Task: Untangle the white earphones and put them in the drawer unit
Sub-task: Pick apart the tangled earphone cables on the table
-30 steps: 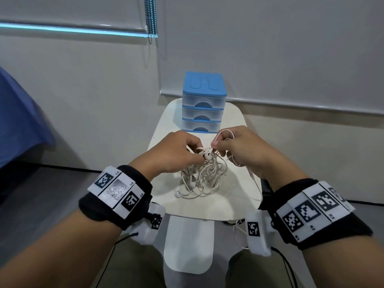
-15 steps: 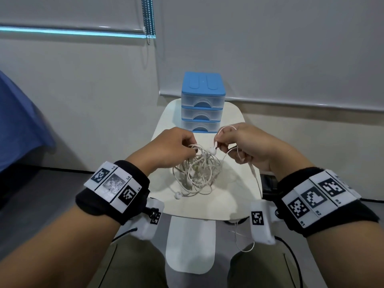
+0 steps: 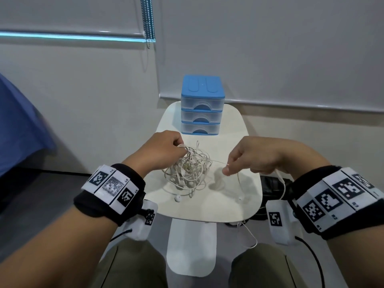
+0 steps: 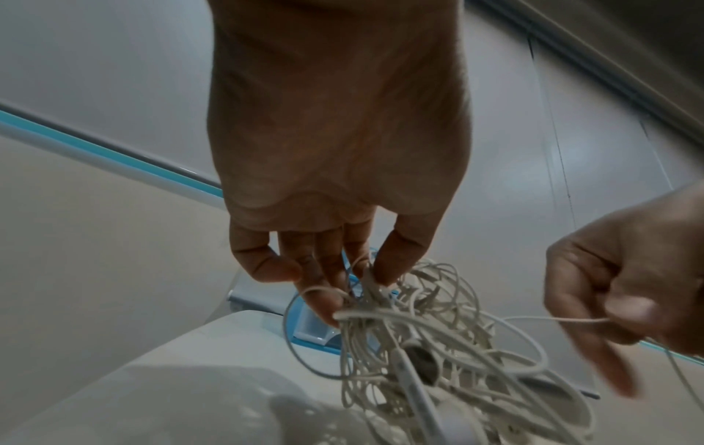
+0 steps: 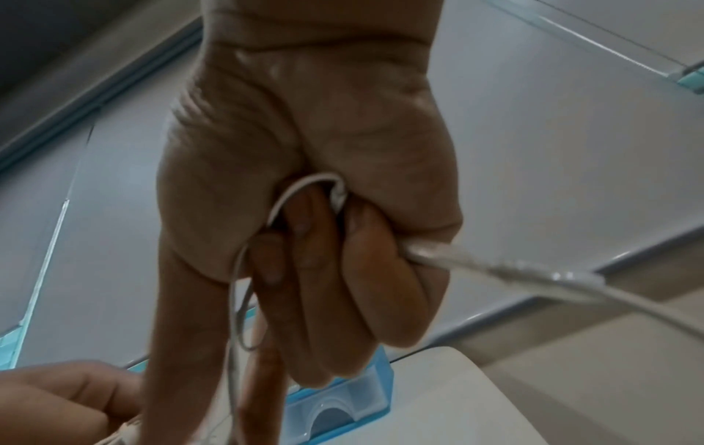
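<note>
A tangled bundle of white earphones hangs over the small white table, its lower loops touching the top. My left hand pinches the top of the tangle with its fingertips. My right hand has its fingers curled round a loose cord and pinches a strand stretched out of the bundle. One earbud lies on the table at the front; another hangs on the right. The blue drawer unit stands behind with its three drawers shut.
The table is narrow, with a wall and a roller blind close behind the drawer unit. A cord end dangles below the table's front edge near my knees. A blue cloth hangs at the left.
My right hand has moved right, away from the left, drawing a strand out of the bundle. The left hand keeps its pinch on the tangle. An earbud now hangs on the right.
</note>
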A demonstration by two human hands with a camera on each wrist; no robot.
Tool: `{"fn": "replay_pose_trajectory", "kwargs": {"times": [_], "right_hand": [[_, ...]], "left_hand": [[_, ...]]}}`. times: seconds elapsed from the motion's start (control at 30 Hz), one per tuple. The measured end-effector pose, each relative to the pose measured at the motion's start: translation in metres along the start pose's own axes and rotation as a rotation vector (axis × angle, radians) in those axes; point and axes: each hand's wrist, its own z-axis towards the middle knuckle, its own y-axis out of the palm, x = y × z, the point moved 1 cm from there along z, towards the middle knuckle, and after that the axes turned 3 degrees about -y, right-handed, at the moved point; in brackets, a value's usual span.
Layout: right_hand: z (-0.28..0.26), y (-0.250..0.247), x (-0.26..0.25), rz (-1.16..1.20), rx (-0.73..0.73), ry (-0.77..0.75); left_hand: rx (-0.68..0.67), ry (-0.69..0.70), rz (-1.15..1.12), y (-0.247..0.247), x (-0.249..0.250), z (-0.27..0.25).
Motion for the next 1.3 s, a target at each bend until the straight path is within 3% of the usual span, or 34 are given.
{"fn": "replay_pose_trajectory", "kwargs": {"times": [0.17,0.37,0.6,0.9,1.0,1.17,1.3], "right_hand": [[-0.003,0.004,-0.007,0.106,0.053,-0.163],[-0.003,-0.007,-0.029,0.314,0.241,-0.361],[-0.013,-0.023,-0.040,0.636,0.399,-0.551],[-0.018,-0.033,-0.047,0.853,0.705,-0.615],[-0.019,-0.033,-0.045,0.829,0.771,-0.552],[-0.017,-0.032,-0.041,0.949,0.651,-0.522],[-0.011,-0.025,-0.037,0.884,0.606,-0.436]], "left_hand": [[-0.031,0.016,-0.100,0.004,-0.003,-0.003],[-0.215,0.239,-0.206,0.005,0.012,-0.008],[-0.254,0.282,-0.123,0.011,0.006,-0.004],[-0.269,0.275,-0.162,0.005,0.006,-0.004],[-0.275,0.263,-0.177,0.004,0.005,-0.005],[-0.250,0.262,-0.136,0.001,0.002,-0.005],[-0.213,0.267,-0.120,0.001,0.000,-0.005]]}}
